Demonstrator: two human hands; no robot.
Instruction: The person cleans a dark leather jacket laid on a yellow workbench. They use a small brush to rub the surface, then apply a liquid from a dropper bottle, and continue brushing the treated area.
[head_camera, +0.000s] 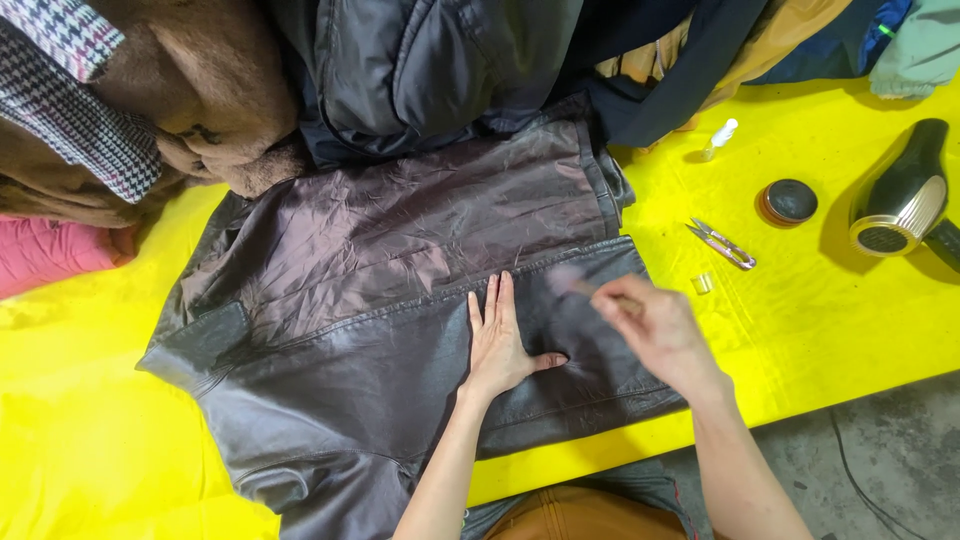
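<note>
A dark brown leather jacket (330, 370) lies spread on the yellow table (830, 300), its shiny lining turned up. My left hand (497, 340) rests flat on the leather with fingers together and the thumb out. My right hand (655, 330) hovers just to its right, over the jacket's edge, pinching a small thin tool (572, 284) that is blurred by motion. What kind of tool it is cannot be told.
A heap of coats (420, 70) and a checked garment (70, 100) fills the back. On the right lie small thread snips (722, 244), a round tin (788, 201), a small white bottle (720, 135), a tiny yellow cap (703, 283) and a black hair dryer (900, 200).
</note>
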